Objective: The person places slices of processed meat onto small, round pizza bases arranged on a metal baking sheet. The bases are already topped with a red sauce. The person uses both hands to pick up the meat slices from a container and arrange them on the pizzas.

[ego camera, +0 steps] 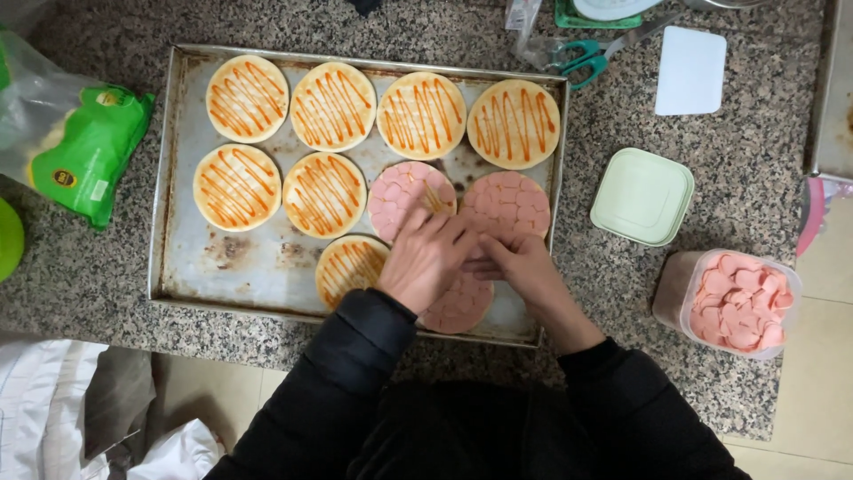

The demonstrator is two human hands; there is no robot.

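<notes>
- Granite counter (711, 373) carries everything, speckled grey, with a worn metal baking tray (191, 258) lying flat across its middle
- Tray holds ten round dough bases: seven striped with orange sauce (247, 98) in zigzags, three covered in pink sausage slices
- Both arms come up from the lower edge in black sleeves and meet over the tray's near right part
- Left hand (425, 260) lies palm down, fingers stretched forward and close together, tips resting on the near edge of one sausage-covered base (402, 188); whether a slice is pinched under them cannot be told
- Right hand (520, 265) points leftwards, its fingers tucked against the left hand's, loosely curled; what they grip, if anything, is hidden
- A second sausage-covered round (508, 203) sits just beyond the right hand, and a third (460, 307) lies beneath both hands, mostly covered by them
- Clear tub of pink sausage slices (739, 302) stands well to the right, off the tray
- Pale green lid (643, 196) rests beside it
- Green bag (89, 156) lies left of the tray
- Teal-handled scissors (582, 58) lie at the far edge
</notes>
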